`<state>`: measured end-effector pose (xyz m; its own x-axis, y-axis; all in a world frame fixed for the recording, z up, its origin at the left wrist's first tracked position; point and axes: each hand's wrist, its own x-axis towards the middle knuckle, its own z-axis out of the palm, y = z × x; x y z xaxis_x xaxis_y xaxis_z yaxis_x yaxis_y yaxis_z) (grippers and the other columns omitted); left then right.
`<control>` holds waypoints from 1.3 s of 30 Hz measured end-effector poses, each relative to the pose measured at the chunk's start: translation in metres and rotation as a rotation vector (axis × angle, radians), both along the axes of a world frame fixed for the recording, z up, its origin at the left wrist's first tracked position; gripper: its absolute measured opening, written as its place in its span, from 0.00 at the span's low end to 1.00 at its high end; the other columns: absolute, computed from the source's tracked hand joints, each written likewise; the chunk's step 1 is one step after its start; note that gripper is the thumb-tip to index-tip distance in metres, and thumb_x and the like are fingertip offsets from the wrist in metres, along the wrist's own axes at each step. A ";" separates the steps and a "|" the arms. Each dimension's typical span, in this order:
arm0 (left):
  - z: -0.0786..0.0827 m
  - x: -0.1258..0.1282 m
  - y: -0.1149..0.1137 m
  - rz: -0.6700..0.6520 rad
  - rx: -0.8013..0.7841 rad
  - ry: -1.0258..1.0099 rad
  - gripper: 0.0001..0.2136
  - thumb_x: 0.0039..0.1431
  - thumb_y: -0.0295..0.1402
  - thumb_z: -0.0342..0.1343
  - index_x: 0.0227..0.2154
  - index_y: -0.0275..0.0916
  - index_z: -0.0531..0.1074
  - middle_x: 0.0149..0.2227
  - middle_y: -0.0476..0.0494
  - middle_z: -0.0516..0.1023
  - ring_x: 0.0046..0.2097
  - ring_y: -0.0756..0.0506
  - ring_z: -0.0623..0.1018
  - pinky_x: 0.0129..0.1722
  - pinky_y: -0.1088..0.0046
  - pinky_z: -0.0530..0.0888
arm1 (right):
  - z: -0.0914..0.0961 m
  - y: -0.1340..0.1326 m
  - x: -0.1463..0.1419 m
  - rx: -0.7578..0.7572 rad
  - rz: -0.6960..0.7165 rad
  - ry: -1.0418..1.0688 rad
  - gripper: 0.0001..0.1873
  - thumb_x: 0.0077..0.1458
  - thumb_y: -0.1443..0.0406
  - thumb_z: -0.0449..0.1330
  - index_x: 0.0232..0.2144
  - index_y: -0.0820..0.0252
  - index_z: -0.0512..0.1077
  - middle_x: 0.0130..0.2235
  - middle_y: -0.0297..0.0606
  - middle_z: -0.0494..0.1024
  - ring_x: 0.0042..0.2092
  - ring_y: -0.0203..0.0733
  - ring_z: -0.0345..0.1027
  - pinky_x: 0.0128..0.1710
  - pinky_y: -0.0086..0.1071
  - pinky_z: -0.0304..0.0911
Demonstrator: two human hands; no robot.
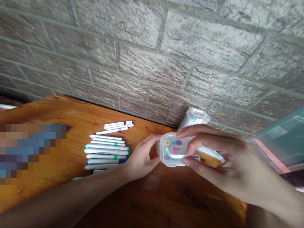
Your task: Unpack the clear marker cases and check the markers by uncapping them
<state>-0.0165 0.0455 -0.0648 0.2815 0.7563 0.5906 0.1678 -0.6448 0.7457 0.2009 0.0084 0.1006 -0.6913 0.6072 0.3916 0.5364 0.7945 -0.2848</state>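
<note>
A clear plastic marker case (169,161) is tilted above the table, its end facing me, with yellow, blue, pink and purple spots showing through it. My left hand (142,158) is closed round its left side, fingers partly hidden behind it. At the case's right, my right hand (218,155) grips its edge between thumb and fingers. White markers (106,151) with coloured ends lie in a rough row left of my left hand, partly covered by my forearm. Several thinner white markers (118,124) lie farther back.
Behind my right hand, a second clear plastic case (196,115) stands near the stone-block wall (142,63). The wooden table (71,117) meets that wall. At the right is a greenish mesh panel (285,126) with a pink edge. A pixelated patch hides part of the left side.
</note>
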 end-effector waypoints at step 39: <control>-0.003 0.000 0.001 0.025 -0.025 -0.050 0.23 0.57 0.26 0.69 0.55 0.42 0.73 0.53 0.40 0.81 0.54 0.38 0.81 0.56 0.62 0.76 | 0.011 -0.002 0.018 0.034 -0.023 -0.001 0.25 0.58 0.65 0.72 0.57 0.48 0.77 0.58 0.34 0.83 0.58 0.45 0.79 0.60 0.32 0.73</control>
